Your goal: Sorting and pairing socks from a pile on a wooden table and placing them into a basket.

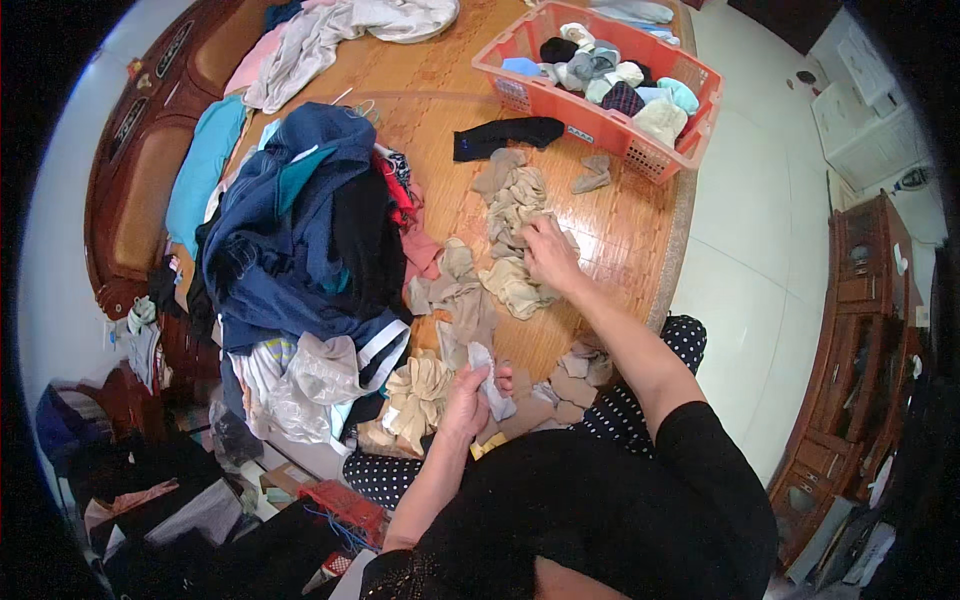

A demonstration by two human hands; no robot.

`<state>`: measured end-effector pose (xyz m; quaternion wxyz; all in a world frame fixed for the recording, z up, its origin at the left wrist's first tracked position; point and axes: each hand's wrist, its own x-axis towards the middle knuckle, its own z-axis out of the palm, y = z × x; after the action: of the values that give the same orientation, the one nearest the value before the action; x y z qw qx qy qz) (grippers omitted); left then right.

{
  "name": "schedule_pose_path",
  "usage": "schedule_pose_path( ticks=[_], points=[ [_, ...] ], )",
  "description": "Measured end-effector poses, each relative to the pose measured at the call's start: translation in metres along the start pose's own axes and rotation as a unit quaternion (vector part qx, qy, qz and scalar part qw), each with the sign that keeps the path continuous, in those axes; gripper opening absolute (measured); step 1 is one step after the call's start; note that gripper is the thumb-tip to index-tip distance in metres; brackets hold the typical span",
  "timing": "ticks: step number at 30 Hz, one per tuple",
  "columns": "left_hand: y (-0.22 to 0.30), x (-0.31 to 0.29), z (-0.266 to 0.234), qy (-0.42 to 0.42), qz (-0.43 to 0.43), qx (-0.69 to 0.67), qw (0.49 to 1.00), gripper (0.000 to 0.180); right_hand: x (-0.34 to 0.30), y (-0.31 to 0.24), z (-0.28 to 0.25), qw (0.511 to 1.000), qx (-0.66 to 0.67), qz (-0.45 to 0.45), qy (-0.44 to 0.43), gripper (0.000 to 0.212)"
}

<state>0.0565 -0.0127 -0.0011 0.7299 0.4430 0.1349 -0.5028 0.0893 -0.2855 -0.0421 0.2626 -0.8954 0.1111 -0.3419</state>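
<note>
Close to my body, my left hand (468, 397) is closed around a pale grey-white sock (490, 380), which sticks out above and below the fingers. Farther out, my right hand (549, 257) reaches down onto a loose heap of beige socks (518, 200). Its fingers are bent together on the cloth at the heap's right side, and the fingertips are partly hidden. A black sock (505, 136) lies flat beyond the heap, with a small greyish-beige sock (592, 174) to the right. By my left forearm is a bundle of layered cream-beige socks (416, 393).
An orange-red plastic basket (650, 155) of rolled socks stands at the far right. Dark blue clothes (280, 220) form a large pile on the left, before the wooden headboard (140, 160). Flat brownish pieces (530, 405) lie by my lap. Wooden cabinets (850, 370) line the right.
</note>
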Motion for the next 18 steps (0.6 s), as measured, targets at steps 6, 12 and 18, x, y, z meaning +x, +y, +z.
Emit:
schedule_pose_path(
  ticks=[6, 12, 18],
  points=[
    [0.001, -0.005, -0.009, 0.011, -0.028, -0.011, 0.999, 0.025, 0.002, 0.026, 0.018, 0.963, 0.047, 0.213, -0.159, 0.014],
    [-0.002, -0.001, -0.02, -0.029, -0.017, -0.051, 0.998, 0.038, 0.0, 0.01, -0.007, 0.733, 0.551, 0.387, -0.101, 0.026],
    [0.024, -0.011, 0.007, -0.103, 0.048, -0.101, 0.988, 0.047, -0.005, -0.026, -0.046, 0.588, 0.704, 0.381, -0.116, 0.034]
  ],
)
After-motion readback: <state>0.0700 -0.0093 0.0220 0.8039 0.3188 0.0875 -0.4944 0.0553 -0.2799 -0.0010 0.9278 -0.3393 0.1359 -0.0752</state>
